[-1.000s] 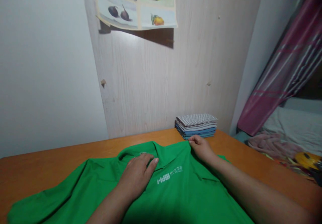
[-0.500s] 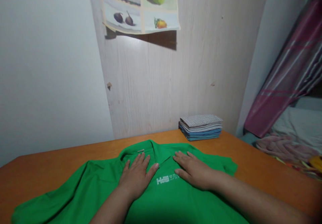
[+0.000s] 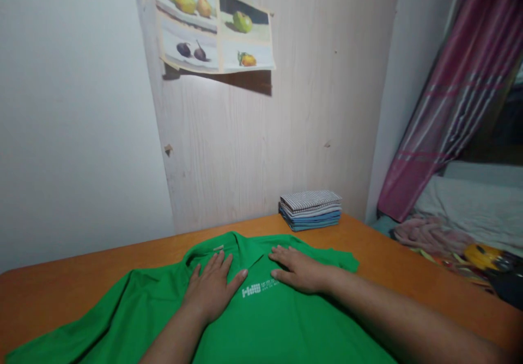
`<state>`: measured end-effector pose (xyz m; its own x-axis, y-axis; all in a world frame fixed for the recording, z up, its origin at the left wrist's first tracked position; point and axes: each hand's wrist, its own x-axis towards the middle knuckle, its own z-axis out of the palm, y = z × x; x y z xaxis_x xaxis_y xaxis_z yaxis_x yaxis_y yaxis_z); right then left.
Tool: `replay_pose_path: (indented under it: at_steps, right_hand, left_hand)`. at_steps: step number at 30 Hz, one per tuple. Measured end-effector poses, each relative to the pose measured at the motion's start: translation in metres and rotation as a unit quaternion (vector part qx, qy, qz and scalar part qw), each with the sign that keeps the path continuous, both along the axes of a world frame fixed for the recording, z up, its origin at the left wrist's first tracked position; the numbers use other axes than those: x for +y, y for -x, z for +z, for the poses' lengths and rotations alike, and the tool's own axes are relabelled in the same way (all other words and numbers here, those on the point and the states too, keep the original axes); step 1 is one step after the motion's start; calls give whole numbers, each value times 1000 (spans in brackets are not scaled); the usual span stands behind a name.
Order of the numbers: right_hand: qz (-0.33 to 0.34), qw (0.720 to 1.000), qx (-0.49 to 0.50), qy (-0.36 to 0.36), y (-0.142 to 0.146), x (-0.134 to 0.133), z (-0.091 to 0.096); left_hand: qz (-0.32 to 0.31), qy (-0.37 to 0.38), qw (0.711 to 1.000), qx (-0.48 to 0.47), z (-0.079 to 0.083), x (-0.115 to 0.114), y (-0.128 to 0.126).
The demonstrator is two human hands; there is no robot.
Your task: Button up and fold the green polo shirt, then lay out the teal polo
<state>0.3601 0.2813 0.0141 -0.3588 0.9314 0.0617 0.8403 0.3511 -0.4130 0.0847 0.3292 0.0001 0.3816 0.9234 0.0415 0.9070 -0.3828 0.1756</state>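
Note:
A green polo shirt (image 3: 261,326) with a small white logo lies spread on the orange wooden table (image 3: 81,277), collar towards the wall. My left hand (image 3: 210,287) rests flat on the chest just below the collar, fingers stretched out. My right hand (image 3: 298,271) lies flat beside it on the right side of the chest, fingers apart. Neither hand holds anything. The two hands are a thumb's width apart, either side of the logo.
A stack of folded striped and blue clothes (image 3: 310,210) sits at the table's far edge against the wood-grain panel. A fruit poster (image 3: 212,29) hangs above. To the right are a pink striped curtain (image 3: 449,97) and a bed with crumpled fabric (image 3: 437,233).
One second ago my right hand pinched the shirt's right shoulder near the stack; it has let go and come inward to lie flat on the chest. My left hand has stayed put.

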Motion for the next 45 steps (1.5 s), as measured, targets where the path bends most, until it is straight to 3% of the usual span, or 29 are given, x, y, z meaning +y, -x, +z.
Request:
replay_pose_path:
  at_steps: [3,6,10,13,16,19,22,26,29,32,35,37,40,43,45]
  right_hand:
    - [-70,990,92,-86,-21,3,11]
    - [-164,951,195,-176,-59,2,18]
    - [-305,885,310,-168,-117,-17,11]
    - [-343,867,330,-146,-146,-37,-3]
    - [-336,869,335,-144,-155,-51,-15]
    - [-297,890,319,-131,-148,-56,-18]
    - [-250,932,255,-64,-136,-59,-13]
    - [-212,955,209,6,-124,-61,-9]
    - [-201,942,262,55,-122,-64,-6]
    - [-156,904,367,153,-127,-75,5]
    - [-63,879,402,248,-139,-89,21]
    - [-60,865,448,217,-146,-91,27]
    - [-172,840,512,50,-153,-78,20]
    - [-274,847,447,-85,-155,-55,0]
    - [-283,860,407,-124,-155,-43,-13]
  left_hand:
    - [1,-7,1000,0,-3,5,1]
    - [6,-12,1000,6,-6,10,2]
    - [1,-31,999,9,-8,12,2]
    - [1,-38,999,31,-4,12,2]
    - [-1,-54,996,70,7,12,-1]
    - [-17,-116,990,79,23,4,-17]
    - [-61,-153,986,30,35,-13,-49]
    - [-119,-99,983,-101,38,-44,-106]
    - [-159,-15,967,-197,32,-59,-145]
    - [-159,72,941,-291,26,-66,-173]
    - [-116,52,934,-332,24,-69,-185]
    - [-92,6,945,-315,25,-74,-187]
    - [-106,-66,958,-259,28,-88,-189]
    - [-179,-108,958,-196,31,-104,-197]
    - [-224,-117,956,-150,31,-111,-206]
